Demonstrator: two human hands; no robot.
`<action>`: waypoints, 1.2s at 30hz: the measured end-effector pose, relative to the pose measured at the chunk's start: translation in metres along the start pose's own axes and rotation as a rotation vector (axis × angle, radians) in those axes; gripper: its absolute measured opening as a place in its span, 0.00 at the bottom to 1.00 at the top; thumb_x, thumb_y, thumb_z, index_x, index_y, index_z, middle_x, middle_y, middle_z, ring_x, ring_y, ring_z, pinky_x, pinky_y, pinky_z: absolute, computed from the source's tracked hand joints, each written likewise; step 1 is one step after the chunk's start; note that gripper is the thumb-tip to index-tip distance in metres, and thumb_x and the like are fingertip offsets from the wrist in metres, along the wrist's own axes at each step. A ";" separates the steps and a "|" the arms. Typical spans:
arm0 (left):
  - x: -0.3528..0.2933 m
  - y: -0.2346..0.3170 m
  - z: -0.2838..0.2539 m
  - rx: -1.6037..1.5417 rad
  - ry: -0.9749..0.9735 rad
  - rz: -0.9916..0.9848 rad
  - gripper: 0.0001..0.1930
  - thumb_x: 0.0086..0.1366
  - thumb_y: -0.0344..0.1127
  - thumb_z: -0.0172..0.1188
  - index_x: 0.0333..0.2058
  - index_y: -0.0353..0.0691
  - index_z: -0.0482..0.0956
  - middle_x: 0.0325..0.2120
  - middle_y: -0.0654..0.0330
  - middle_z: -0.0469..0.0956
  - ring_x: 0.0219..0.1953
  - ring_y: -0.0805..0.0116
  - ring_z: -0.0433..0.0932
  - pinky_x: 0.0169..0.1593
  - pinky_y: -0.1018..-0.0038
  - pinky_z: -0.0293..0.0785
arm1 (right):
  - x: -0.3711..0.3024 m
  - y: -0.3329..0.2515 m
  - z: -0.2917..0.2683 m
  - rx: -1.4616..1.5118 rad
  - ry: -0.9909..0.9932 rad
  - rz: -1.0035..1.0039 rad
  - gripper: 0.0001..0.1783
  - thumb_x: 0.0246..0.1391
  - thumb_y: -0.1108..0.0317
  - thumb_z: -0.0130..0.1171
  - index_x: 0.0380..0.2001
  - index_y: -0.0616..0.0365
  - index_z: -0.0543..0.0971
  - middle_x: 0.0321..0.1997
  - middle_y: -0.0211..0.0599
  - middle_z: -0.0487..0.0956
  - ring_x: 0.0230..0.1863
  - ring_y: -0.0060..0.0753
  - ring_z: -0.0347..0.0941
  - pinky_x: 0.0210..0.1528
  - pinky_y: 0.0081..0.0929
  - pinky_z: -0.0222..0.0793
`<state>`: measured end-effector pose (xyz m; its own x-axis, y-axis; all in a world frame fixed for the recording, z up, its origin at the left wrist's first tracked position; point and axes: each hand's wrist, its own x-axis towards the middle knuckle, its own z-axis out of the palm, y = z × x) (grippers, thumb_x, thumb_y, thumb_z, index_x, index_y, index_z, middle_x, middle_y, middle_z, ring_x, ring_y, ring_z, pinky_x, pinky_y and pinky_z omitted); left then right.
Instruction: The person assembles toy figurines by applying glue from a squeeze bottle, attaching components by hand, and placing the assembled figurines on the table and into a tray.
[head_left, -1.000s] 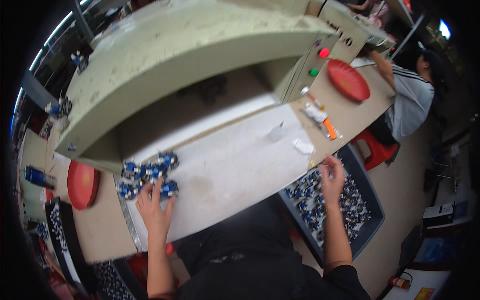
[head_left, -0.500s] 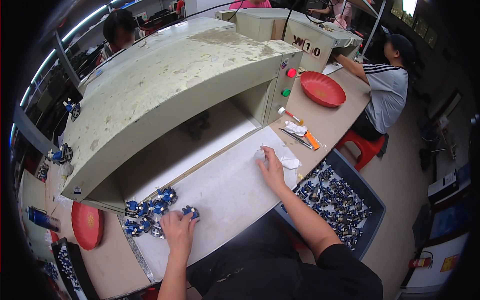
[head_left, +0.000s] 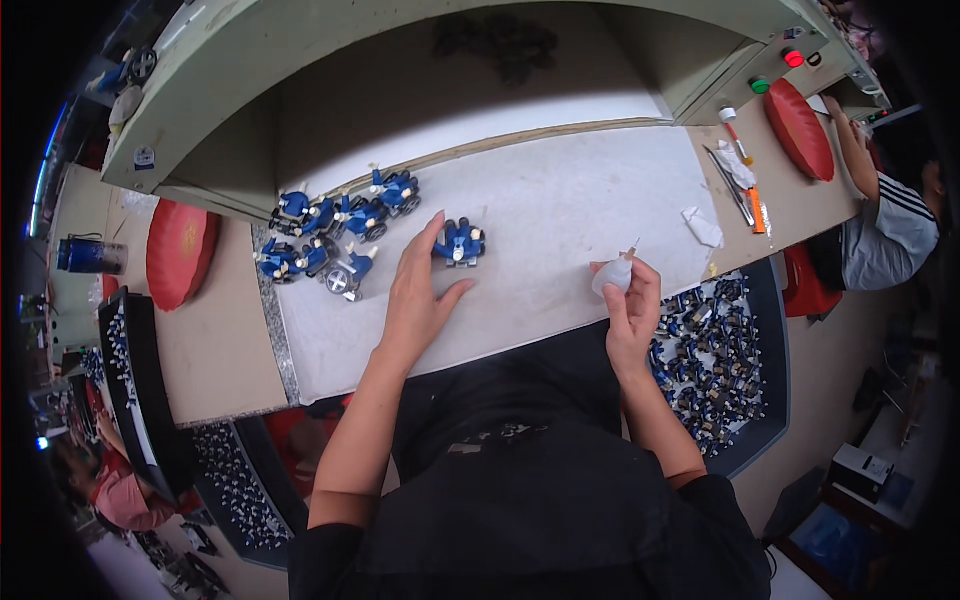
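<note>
My left hand (head_left: 418,296) lies flat and open on the white work surface (head_left: 560,220), its fingertips just beside a single small blue toy car (head_left: 459,243). A cluster of several more blue toy cars (head_left: 335,232) sits to the left of it. My right hand (head_left: 630,305) holds a small white squeeze bottle (head_left: 613,273) with a thin nozzle pointing up, near the front edge of the surface. Below and right of that hand is a dark tray (head_left: 760,390) filled with several blue parts.
Red dishes stand at the left (head_left: 177,252) and far right (head_left: 800,128). Tools and paper scraps (head_left: 740,185) lie at the right of the surface. A pale green hood (head_left: 400,60) overhangs the back. Another person (head_left: 885,225) sits at the right. More dark trays (head_left: 130,390) are at the left.
My right hand has come back from the paper scraps toward me and now holds the white bottle. My left hand has drawn one blue car apart from the cluster.
</note>
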<state>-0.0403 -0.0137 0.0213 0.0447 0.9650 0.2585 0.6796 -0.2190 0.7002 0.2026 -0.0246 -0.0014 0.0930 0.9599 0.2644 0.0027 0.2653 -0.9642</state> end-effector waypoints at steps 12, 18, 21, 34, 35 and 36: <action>0.009 0.003 -0.002 0.008 0.074 0.131 0.36 0.41 0.23 0.65 0.53 0.43 0.62 0.56 0.48 0.57 0.57 0.53 0.59 0.58 0.66 0.57 | -0.014 -0.006 0.008 0.028 0.061 0.038 0.19 0.53 0.77 0.49 0.49 0.67 0.65 0.43 0.40 0.69 0.39 0.28 0.70 0.42 0.24 0.68; 0.029 0.018 -0.013 0.349 -0.439 0.856 0.24 0.50 0.26 0.56 0.48 0.54 0.69 0.58 0.55 0.56 0.59 0.58 0.57 0.60 0.58 0.54 | -0.003 -0.006 0.018 0.194 0.242 0.045 0.19 0.54 0.75 0.49 0.49 0.67 0.63 0.39 0.40 0.71 0.36 0.30 0.72 0.41 0.28 0.70; 0.044 0.023 -0.009 0.316 -0.598 0.942 0.19 0.52 0.27 0.54 0.44 0.51 0.72 0.55 0.60 0.61 0.56 0.61 0.62 0.57 0.61 0.60 | 0.000 -0.007 0.018 0.272 0.308 0.083 0.19 0.54 0.74 0.49 0.49 0.67 0.63 0.38 0.41 0.71 0.35 0.31 0.72 0.40 0.29 0.70; 0.028 0.011 0.028 -0.048 -0.060 0.150 0.17 0.49 0.33 0.63 0.39 0.38 0.71 0.37 0.54 0.71 0.39 0.57 0.72 0.46 0.67 0.66 | -0.003 -0.006 0.010 0.129 0.182 0.041 0.20 0.50 0.77 0.53 0.46 0.66 0.61 0.38 0.43 0.70 0.36 0.33 0.73 0.40 0.27 0.71; 0.024 0.012 0.029 0.039 -0.028 0.218 0.19 0.50 0.32 0.62 0.42 0.37 0.70 0.40 0.53 0.70 0.41 0.56 0.71 0.48 0.67 0.65 | -0.004 -0.004 0.008 0.117 0.167 0.014 0.19 0.50 0.77 0.53 0.44 0.66 0.61 0.38 0.44 0.70 0.37 0.34 0.73 0.40 0.26 0.71; 0.021 0.013 0.031 0.126 0.004 0.286 0.21 0.51 0.32 0.61 0.44 0.37 0.68 0.44 0.53 0.70 0.42 0.56 0.71 0.49 0.68 0.65 | -0.005 -0.005 0.007 0.117 0.169 0.022 0.19 0.50 0.77 0.53 0.44 0.66 0.61 0.38 0.44 0.70 0.37 0.34 0.73 0.40 0.26 0.71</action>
<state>-0.0081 0.0080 0.0151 0.2442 0.8663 0.4358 0.7253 -0.4614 0.5109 0.1953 -0.0300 0.0019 0.2578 0.9392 0.2267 -0.1157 0.2629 -0.9579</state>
